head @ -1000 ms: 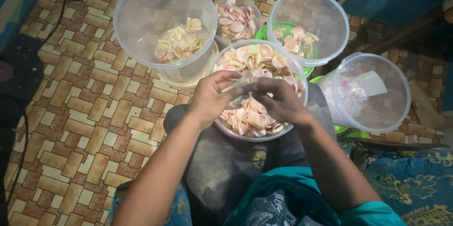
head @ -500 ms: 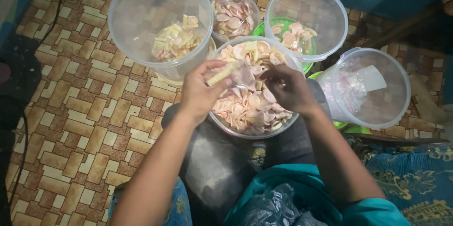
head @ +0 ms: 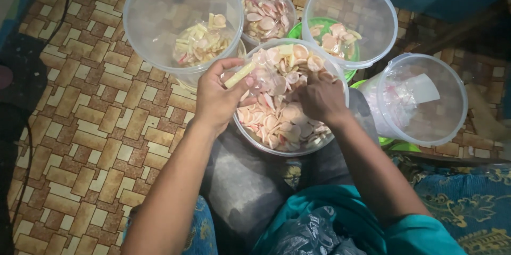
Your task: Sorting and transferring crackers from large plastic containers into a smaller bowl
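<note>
A round clear bowl (head: 319, 146) full of pale pink and cream crackers rests on my lap. My left hand (head: 215, 98) is at the bowl's left rim and pinches a pale yellow cracker stick (head: 239, 74) between thumb and fingers. My right hand (head: 319, 98) lies palm down inside the bowl, fingers curled among the pink crackers. Just left of the bowl stands a large clear tub (head: 159, 52) holding yellow cracker sticks at its bottom.
A small plastic bag of pink crackers (head: 266, 18) sits behind the bowl. A clear tub (head: 372, 47) at back right holds a few pink crackers over a green lid. Another clear tub (head: 452, 122) lies at right. A black cable (head: 58, 10) crosses the brick-pattern floor.
My left hand lifted a yellow stick out of the bowl and carried it left to the rim. My right hand moved right and settled deeper among the crackers.
</note>
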